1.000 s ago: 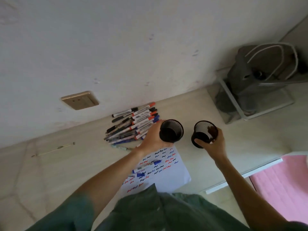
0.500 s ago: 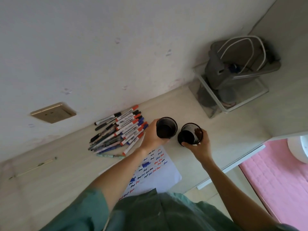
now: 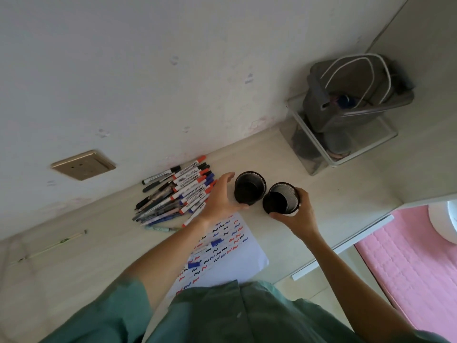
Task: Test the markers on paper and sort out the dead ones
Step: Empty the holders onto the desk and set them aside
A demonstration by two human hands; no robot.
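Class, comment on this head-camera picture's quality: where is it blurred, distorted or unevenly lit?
Head view: wide-angle lens tilts and bends the desk edge; the left hand and marker pile look slightly motion-blurred; soft daylight, faint shadows, no glare; both mesh cups' interiors read dark.

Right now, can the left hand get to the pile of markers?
Probably yes. The left hand sits right beside the pile of markers, with nothing between them. But its fingers curve around the left mesh pen cup, so it would have to let go first.
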